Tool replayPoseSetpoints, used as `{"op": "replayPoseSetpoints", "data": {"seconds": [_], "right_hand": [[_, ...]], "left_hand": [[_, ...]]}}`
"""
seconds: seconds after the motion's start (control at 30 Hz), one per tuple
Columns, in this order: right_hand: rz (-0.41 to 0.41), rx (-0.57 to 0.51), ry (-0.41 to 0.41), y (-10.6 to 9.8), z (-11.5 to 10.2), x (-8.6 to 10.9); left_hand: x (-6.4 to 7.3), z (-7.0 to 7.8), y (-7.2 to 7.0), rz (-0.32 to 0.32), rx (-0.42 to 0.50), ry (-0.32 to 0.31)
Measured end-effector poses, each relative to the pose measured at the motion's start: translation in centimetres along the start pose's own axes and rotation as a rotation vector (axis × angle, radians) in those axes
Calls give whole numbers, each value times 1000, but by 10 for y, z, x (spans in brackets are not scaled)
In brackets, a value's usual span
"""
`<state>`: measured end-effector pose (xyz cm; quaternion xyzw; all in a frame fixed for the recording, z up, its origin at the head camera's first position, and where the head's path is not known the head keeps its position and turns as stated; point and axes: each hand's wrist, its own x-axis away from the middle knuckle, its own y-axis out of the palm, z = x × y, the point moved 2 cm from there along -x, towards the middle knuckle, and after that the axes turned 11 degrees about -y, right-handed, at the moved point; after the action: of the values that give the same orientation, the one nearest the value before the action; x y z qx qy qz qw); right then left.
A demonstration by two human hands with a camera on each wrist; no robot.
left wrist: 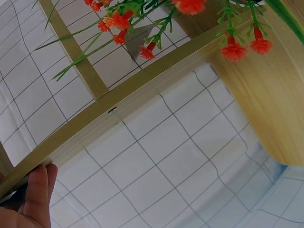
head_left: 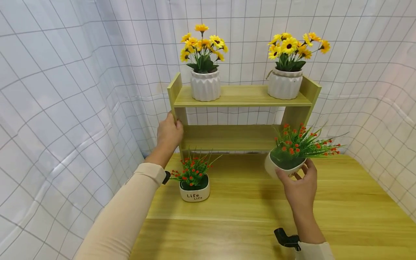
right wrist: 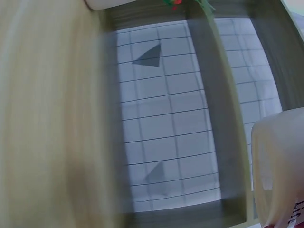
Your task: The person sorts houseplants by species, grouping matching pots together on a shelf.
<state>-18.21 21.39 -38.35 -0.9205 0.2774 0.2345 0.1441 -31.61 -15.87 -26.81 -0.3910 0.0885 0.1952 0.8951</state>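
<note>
My left hand (head_left: 169, 130) grips the left side panel of a two-tier wooden shelf (head_left: 243, 95); in the left wrist view its fingers (left wrist: 37, 194) lie against the panel's outer face. With my right hand (head_left: 302, 186) I hold a white flowerpot (head_left: 271, 167) of red flowers and green grass, above the table before the shelf's right end. This pot is tilted, its plant leaning right, and part of it shows in the right wrist view (right wrist: 280, 156). A matching flowerpot (head_left: 195, 194) marked "Life" stands upright on the table by the shelf's left end.
Two white ribbed pots of yellow flowers stand on the upper tier, one at the left (head_left: 205, 86) and one at the right (head_left: 285, 85). Under the shelf is a wooden table (head_left: 234, 206). A white grid-patterned curtain (head_left: 65, 108) hangs behind and at both sides.
</note>
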Motion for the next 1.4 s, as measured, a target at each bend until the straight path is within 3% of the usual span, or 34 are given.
{"op": "replayPoseSetpoints", "data": {"seconds": [0.23, 0.53, 0.83, 1.4], "right_hand": [[3, -39, -57, 12, -8, -24], [-29, 20, -41, 27, -9, -48], [-26, 27, -117, 42, -5, -70], [50, 114, -38, 62, -1, -74]], "left_hand": [[0, -1, 0, 11, -4, 6], [0, -1, 2, 0, 8, 8], [0, -1, 3, 7, 2, 9], [0, 0, 2, 17, -1, 14]]}}
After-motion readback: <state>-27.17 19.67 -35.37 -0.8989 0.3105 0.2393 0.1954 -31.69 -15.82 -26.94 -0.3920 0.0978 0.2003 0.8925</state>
